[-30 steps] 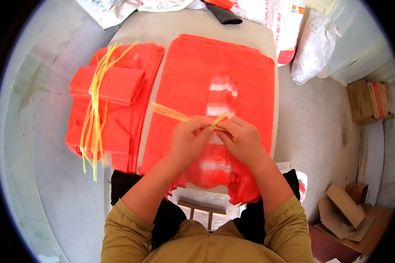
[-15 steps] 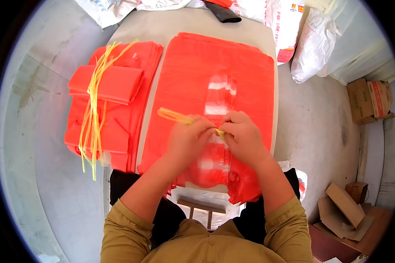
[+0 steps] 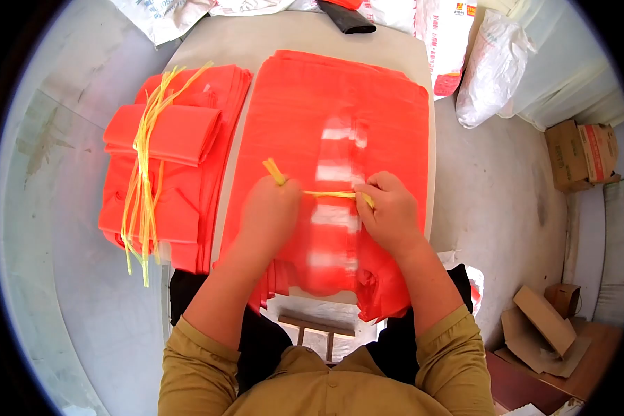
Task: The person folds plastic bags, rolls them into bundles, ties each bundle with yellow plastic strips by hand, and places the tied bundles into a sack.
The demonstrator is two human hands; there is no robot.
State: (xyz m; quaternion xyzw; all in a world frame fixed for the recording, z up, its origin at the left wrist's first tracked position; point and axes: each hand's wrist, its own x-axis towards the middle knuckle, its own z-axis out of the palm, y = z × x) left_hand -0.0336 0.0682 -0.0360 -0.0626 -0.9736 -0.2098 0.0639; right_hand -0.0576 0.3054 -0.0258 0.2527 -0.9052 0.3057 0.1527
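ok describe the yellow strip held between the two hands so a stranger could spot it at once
On the beige table, find the larger red stack, on the right. Over it, the left hand and right hand hold a thin yellow strip between them. Unlike the loose yellow strands draped over the smaller red stack, this one runs nearly straight, side to side.
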